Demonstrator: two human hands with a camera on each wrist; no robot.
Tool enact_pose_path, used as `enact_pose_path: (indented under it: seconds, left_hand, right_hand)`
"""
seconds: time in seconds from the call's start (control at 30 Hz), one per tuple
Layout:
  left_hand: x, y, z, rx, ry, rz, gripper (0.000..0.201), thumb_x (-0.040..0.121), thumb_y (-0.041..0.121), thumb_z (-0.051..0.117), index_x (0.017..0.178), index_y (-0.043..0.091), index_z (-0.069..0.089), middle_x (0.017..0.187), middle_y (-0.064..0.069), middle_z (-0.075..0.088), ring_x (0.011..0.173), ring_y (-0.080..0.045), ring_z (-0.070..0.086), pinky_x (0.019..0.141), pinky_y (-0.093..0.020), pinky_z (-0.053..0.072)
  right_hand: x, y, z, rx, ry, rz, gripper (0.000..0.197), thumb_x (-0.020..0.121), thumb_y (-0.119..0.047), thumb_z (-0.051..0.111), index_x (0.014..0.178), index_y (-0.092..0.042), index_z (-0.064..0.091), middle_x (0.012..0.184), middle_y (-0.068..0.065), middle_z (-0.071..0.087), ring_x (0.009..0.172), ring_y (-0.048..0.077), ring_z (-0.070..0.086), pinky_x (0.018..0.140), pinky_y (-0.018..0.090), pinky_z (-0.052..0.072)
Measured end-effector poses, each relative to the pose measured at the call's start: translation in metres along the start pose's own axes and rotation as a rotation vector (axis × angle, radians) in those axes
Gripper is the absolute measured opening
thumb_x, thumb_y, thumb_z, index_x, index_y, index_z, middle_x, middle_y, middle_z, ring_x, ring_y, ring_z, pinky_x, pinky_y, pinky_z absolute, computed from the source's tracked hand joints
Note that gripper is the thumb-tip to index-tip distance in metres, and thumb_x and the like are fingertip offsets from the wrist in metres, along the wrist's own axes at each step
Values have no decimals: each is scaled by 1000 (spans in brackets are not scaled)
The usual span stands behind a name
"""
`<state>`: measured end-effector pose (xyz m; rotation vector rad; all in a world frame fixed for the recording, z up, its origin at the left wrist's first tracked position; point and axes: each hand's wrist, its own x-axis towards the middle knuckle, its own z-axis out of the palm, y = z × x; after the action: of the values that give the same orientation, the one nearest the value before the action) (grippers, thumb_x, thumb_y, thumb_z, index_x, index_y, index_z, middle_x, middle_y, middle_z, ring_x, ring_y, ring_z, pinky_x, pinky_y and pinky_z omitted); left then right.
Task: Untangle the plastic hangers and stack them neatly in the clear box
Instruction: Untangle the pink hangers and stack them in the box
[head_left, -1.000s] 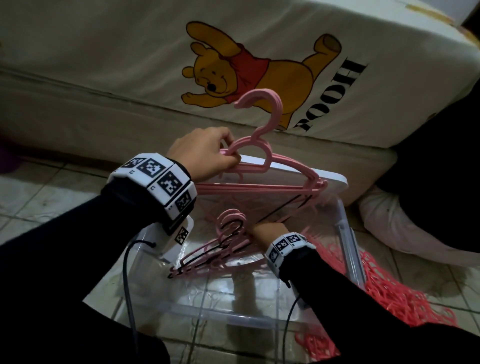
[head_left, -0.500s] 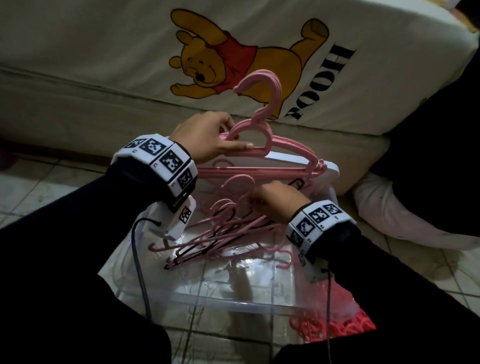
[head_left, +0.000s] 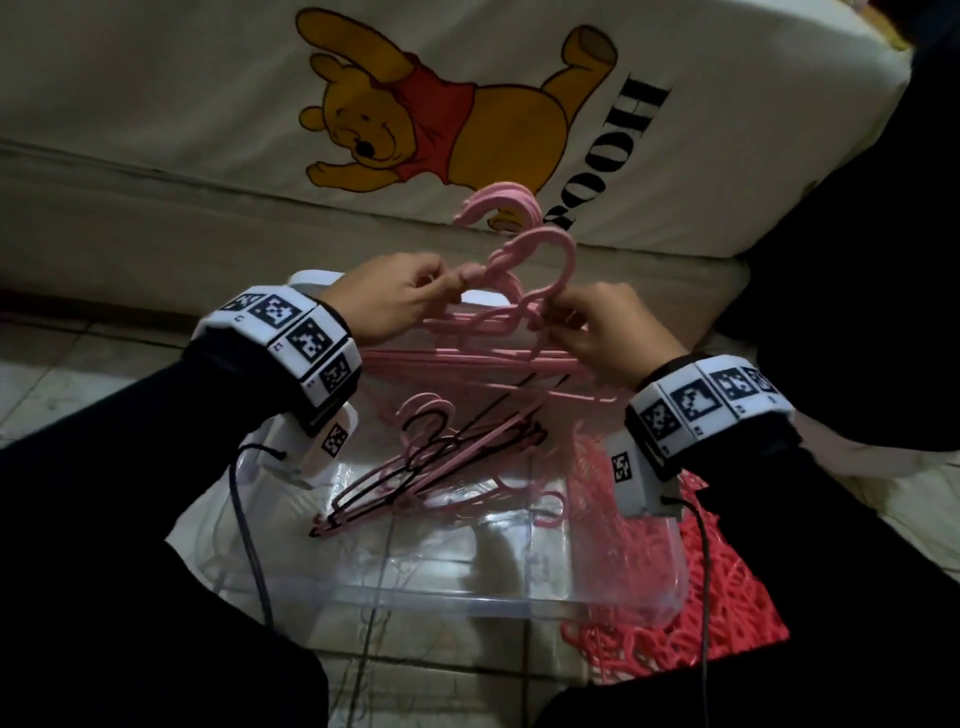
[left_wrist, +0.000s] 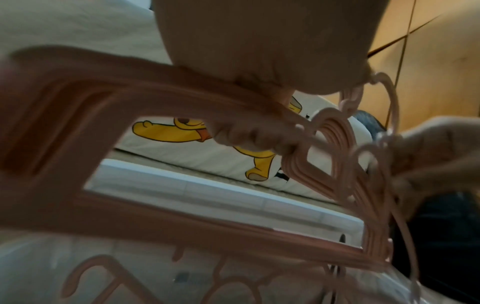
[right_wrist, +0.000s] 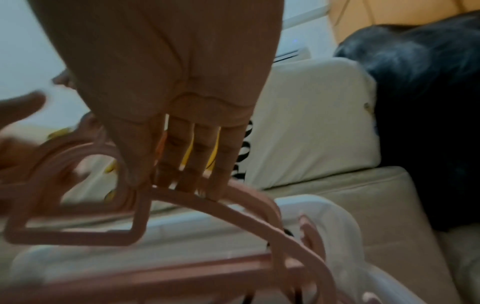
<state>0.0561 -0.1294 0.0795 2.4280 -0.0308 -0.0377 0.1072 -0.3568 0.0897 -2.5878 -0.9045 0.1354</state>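
Both hands hold a bunch of pink plastic hangers (head_left: 498, 358) upright over the clear box (head_left: 447, 587). My left hand (head_left: 405, 306) pinches the bunch near the necks, just left of the hooks (head_left: 540, 249). My right hand (head_left: 597, 332) grips a hanger's shoulder on the right; its fingers (right_wrist: 197, 164) curl over the pink bar (right_wrist: 233, 207). In the left wrist view the stacked hanger frames (left_wrist: 327, 156) fill the picture. A second pile of pink hangers (head_left: 441, 467) lies slanted inside the box.
A mattress with a yellow bear print (head_left: 436, 119) stands right behind the box. A red-pink mesh mat (head_left: 701, 597) lies on the tiled floor at the box's right. A dark bundle (head_left: 857, 260) sits at the far right. Thin cables (head_left: 249, 540) hang from both wrists.
My right hand left the pile in the box and rose to the held bunch, where it now grips a hanger. A further hook now stands beside the first. The left hand kept its hold.
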Motion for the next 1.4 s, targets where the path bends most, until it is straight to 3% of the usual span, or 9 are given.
enact_pose_path:
  seconds: [0.2,0.3,0.4,0.5,0.7,0.8,1.0,1.27,1.4]
  left_hand:
    - [-8,1,2,119,-25,18,43,78,63,57,96,24,56,85,2,63,77,-18,58,67,-36,45]
    - [-9,1,-1,270,25,23,33,81,62,53,92,31,51,85,1,62,77,-22,56,62,-32,39]
    - [-12,3,-1,357,59,-4,33,70,61,41,85,34,49,81,2,62,76,-24,56,60,-30,34]
    - [-12,0,-4,357,109,-31,37,71,62,44,83,28,52,77,4,61,72,-23,55,56,-28,30]
    - [-10,-13,-19,294,165,-50,23,78,56,60,83,33,55,85,2,66,78,-22,59,66,-33,44]
    - [-11,-11,-21,266,180,-50,20,74,51,64,80,33,56,87,4,67,79,-22,59,64,-30,40]
    - [-12,-9,-21,243,165,-51,18,72,45,67,81,36,55,94,3,67,85,-25,61,70,-33,45]
    - [-16,-6,-23,194,143,-69,16,74,43,67,75,38,52,90,2,68,81,-20,62,74,-36,51]
    - [-17,-6,-24,159,134,-55,15,75,40,69,79,35,55,97,-1,67,88,-23,61,76,-40,53]
  right_hand:
    - [1,-6,-7,-33,165,-30,11,88,-19,63,96,-23,69,90,-5,69,84,15,63,76,41,53]
    - [4,-12,-6,-17,244,-91,9,85,-14,65,92,-19,68,87,-4,69,80,14,63,74,40,54]
    - [6,-20,2,-4,278,-157,10,82,-13,69,91,-14,64,86,-1,65,78,15,60,72,39,52]
    - [6,-19,4,-29,319,-121,18,80,-27,72,78,-19,55,75,-5,57,67,13,52,58,31,46]
    - [4,3,37,-309,-307,52,27,80,-27,64,55,-20,56,60,-2,58,61,20,59,53,24,43]
    - [3,17,86,-360,-452,118,13,83,-16,56,82,-10,67,87,13,67,80,30,65,71,35,53]
    - [-1,53,146,-618,-574,-4,29,92,-15,46,116,-9,61,118,13,63,107,32,61,81,36,48]
    - [-17,67,158,-737,-490,4,31,74,-20,59,104,-14,66,112,8,65,108,29,61,84,34,48]
    - [-12,65,161,-660,-563,72,34,79,-19,59,112,-13,60,110,8,66,105,30,62,84,36,49]
